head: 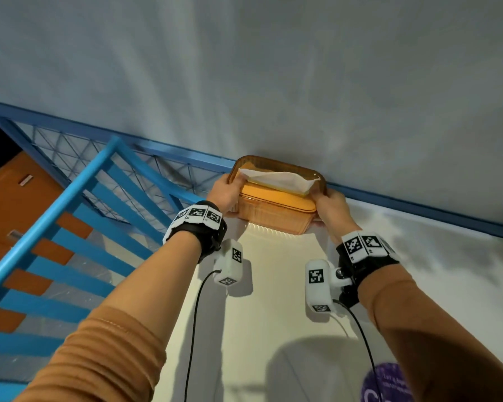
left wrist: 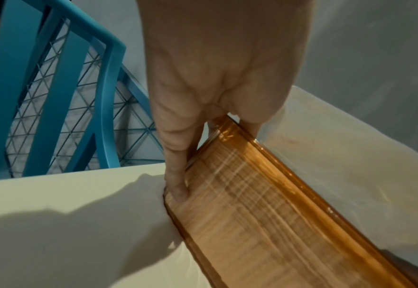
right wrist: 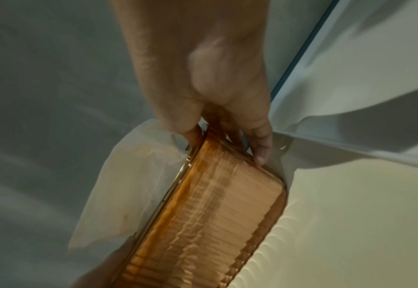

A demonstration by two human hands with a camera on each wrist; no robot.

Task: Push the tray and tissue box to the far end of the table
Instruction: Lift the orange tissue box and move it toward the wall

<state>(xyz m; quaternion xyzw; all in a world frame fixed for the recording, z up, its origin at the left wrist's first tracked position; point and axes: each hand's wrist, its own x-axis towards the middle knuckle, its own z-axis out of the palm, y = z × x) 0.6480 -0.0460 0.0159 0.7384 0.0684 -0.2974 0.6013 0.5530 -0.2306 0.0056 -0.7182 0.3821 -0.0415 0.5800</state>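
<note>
An amber see-through tray (head: 273,224) with ribbed walls stands at the far end of the cream table (head: 259,314), close to the grey wall. Inside it lies a yellow tissue box (head: 276,200) with a white tissue (head: 279,179) sticking out. My left hand (head: 225,192) grips the tray's left end, thumb on the side wall and fingers over the rim (left wrist: 230,134). My right hand (head: 331,210) grips the right end in the same way. In the right wrist view the tissue (right wrist: 128,185) hangs beside the tray (right wrist: 215,224).
A blue railing (head: 70,198) with wire mesh runs along the table's left side, with a drop below it. A blue strip (head: 418,210) borders the wall (head: 273,82) behind the tray. A purple round object (head: 389,384) lies at the near right.
</note>
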